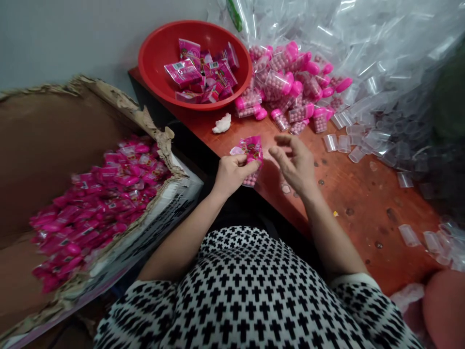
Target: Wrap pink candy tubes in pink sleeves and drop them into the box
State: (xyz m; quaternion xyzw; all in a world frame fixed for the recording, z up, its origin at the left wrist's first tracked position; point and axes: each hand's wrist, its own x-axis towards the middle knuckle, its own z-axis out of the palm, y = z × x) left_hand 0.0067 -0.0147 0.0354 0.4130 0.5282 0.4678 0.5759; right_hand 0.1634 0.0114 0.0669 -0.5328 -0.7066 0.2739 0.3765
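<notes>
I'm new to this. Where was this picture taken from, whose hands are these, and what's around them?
There's no machine: a person wears a head camera that looks down at their work. The bare left hand grips a shiny pink printed packet, small pink balls showing below it; the right hand is open. The reddish-brown table bears a round red plastic bowl of pink packets, clear plastic bottles with pink lids and clear plastic tubes. At left, a torn cardboard box holds more packets.

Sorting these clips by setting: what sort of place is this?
Probably a packing workshop: a torn carton and a red basin, both holding pink packets, and pink-capped tubes heaped beside loose clear tubes.
</notes>
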